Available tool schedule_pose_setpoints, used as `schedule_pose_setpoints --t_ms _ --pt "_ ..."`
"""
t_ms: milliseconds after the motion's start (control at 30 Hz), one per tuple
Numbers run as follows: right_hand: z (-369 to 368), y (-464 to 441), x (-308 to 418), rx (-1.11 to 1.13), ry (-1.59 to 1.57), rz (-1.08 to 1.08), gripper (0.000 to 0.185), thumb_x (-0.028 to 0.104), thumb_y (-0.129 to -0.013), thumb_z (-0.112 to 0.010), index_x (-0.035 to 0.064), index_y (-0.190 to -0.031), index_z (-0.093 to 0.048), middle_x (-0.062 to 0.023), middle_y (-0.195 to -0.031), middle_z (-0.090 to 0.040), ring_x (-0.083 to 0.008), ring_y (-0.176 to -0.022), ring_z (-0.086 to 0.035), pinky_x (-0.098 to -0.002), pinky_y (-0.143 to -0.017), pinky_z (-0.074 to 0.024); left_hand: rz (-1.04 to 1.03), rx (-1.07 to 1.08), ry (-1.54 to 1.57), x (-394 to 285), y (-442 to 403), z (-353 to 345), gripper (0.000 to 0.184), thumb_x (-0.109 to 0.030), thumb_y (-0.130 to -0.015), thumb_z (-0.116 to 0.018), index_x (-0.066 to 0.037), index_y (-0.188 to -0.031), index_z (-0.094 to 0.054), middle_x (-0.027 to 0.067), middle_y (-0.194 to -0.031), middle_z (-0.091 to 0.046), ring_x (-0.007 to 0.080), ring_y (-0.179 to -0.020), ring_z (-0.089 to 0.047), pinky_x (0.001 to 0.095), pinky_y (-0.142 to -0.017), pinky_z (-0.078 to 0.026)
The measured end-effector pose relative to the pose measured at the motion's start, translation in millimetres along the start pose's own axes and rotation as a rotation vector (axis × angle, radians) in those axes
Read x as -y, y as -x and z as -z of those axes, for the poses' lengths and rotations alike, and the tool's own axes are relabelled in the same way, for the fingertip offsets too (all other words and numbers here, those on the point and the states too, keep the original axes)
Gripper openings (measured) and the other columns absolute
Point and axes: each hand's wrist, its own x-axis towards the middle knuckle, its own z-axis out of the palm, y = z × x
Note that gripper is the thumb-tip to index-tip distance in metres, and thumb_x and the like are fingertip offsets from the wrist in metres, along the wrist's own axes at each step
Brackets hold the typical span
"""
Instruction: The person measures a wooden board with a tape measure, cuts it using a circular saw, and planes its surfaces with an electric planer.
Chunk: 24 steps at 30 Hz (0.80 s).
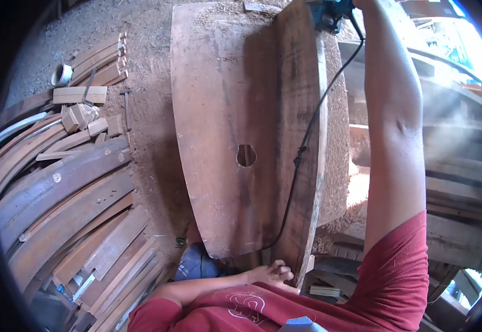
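A teal power tool [329,12], probably an electric planer, sits on the top edge of an upright wooden board [302,105] at the far end. My right hand [360,3] is closed on it, partly cut off by the top of the view. A black cord [308,133] trails from the tool down along the board. My left hand [274,273] is at the board's near end, its fingers curled against the wood. Beside the upright board lies a wide, flat wooden panel [213,110] with a keyhole-shaped hole.
Curved planks [80,188] and short offcuts are piled at left, with a hammer [127,108] and a roll of tape [62,74] nearby. Sawdust [335,155] covers the surface right of the board. More stacked timber [457,193] stands at right, with dust in the air.
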Motion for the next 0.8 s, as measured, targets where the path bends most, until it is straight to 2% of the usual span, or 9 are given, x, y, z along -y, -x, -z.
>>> schedule_pose_setpoints --t_ms 167,300,367,467,567,600,700,767,800 --pt "4.6 50.8 -21.9 0.082 -0.022 -0.109 0.016 0.016 -0.082 -0.069 -0.0004 -0.08 -0.073 -0.009 -0.065 -0.063 -0.0219 -0.052 -0.058 -0.0408 -0.049 -0.0447 0.024 0.015 0.032 -6.2 7.3 8.7 0.051 -0.039 -0.095 -0.068 -0.041 -0.146 -0.063 0.0014 -0.11 -0.045 0.0215 -0.109 -0.045 0.0463 -0.103 -0.036" --pt "45.2 216.8 -3.1 0.041 0.015 -0.162 0.02 0.017 -0.082 -0.068 -0.0017 -0.078 -0.071 -0.0121 -0.067 -0.066 -0.0216 -0.054 -0.061 -0.0427 -0.049 -0.0452 0.1 -0.074 -0.002 -18.8 0.3 38.7 0.06 -0.04 -0.087 -0.079 -0.039 -0.145 -0.065 -0.0007 -0.108 -0.052 0.0211 -0.107 -0.05 0.048 -0.099 -0.041" --pt "61.8 299.6 -13.4 0.025 -0.131 0.09 0.017 0.017 -0.085 -0.065 0.0029 -0.084 -0.076 -0.0134 -0.067 -0.067 -0.0229 -0.057 -0.063 -0.0426 -0.055 -0.0502 0.155 -0.117 0.011 -23.8 -2.8 68.5 0.042 -0.04 -0.088 -0.074 -0.036 -0.13 -0.073 0.0024 -0.1 -0.052 0.0237 -0.105 -0.053 0.05 -0.099 -0.041" --pt "90.2 428.6 -44.2 0.007 0.061 -0.017 0.023 0.019 -0.083 -0.074 -0.0005 -0.095 -0.078 -0.0163 -0.073 -0.072 -0.0268 -0.065 -0.071 -0.043 -0.069 -0.0584 0.243 -0.426 -0.343 -14.8 -0.6 105.5 0.02 -0.023 -0.083 -0.061 -0.014 -0.1 -0.066 0.0083 -0.103 -0.058 0.032 -0.102 -0.054 0.0497 -0.101 -0.038" --pt "145.9 602.8 -25.5 0.022 -0.031 -0.059 0.036 0.012 -0.086 -0.074 0.0015 -0.12 -0.073 -0.0215 -0.103 -0.077 -0.0334 -0.097 -0.076 -0.0417 -0.087 -0.0577 0.511 -0.906 -0.277 -3.3 -58.0 145.4 0.021 -0.016 -0.101 -0.048 -0.001 -0.107 -0.062 0.0144 -0.109 -0.06 0.0347 -0.112 -0.053 0.0483 -0.106 -0.036" --pt "158.1 657.1 -33.5 0.04 -0.073 -0.164 0.029 0.01 -0.089 -0.068 -0.0013 -0.115 -0.071 -0.0304 -0.106 -0.073 -0.0478 -0.103 -0.071 -0.0513 -0.089 -0.0562 0.533 -0.843 -0.311 8.4 -71.0 150.9 0.024 -0.018 -0.103 -0.049 -0.002 -0.112 -0.064 0.0147 -0.114 -0.062 0.0339 -0.117 -0.055 0.0464 -0.108 -0.037" --pt "201.0 826.0 -49.7 0.012 0.029 -0.255 0.04 0.013 -0.09 -0.076 0.0025 -0.128 -0.067 -0.0288 -0.11 -0.075 -0.0464 -0.106 -0.074 -0.0512 -0.092 -0.057 0.57 -0.611 -0.466 54.6 -128.4 112.9 0.047 -0.041 -0.101 -0.062 -0.013 -0.138 -0.066 0.0219 -0.143 -0.057 0.0396 -0.135 -0.051 0.0524 -0.12 -0.032" --pt "231.4 926.1 -50.4 0.034 -0.006 -0.396 0.05 0.01 -0.087 -0.079 0.0055 -0.136 -0.067 -0.0281 -0.113 -0.076 -0.0437 -0.11 -0.075 -0.0461 -0.091 -0.0593 0.85 -0.255 -0.529 52.4 -150.7 74.5 0.086 -0.051 -0.094 -0.069 -0.021 -0.167 -0.033 0.0289 -0.171 -0.024 0.0534 -0.151 -0.036 0.0574 -0.124 -0.036" --pt "242.6 970.8 -50.0 0.015 -0.018 -0.446 0.046 0.007 -0.089 -0.078 0.002 -0.134 -0.069 -0.0208 -0.111 -0.077 -0.0284 -0.103 -0.078 -0.038 -0.091 -0.0577 0.984 -0.079 -0.585 50.9 -154.3 58.6 0.1 -0.052 -0.093 -0.07 -0.021 -0.173 -0.019 0.0304 -0.176 -0.012 0.0572 -0.154 -0.031 0.0581 -0.123 -0.038"
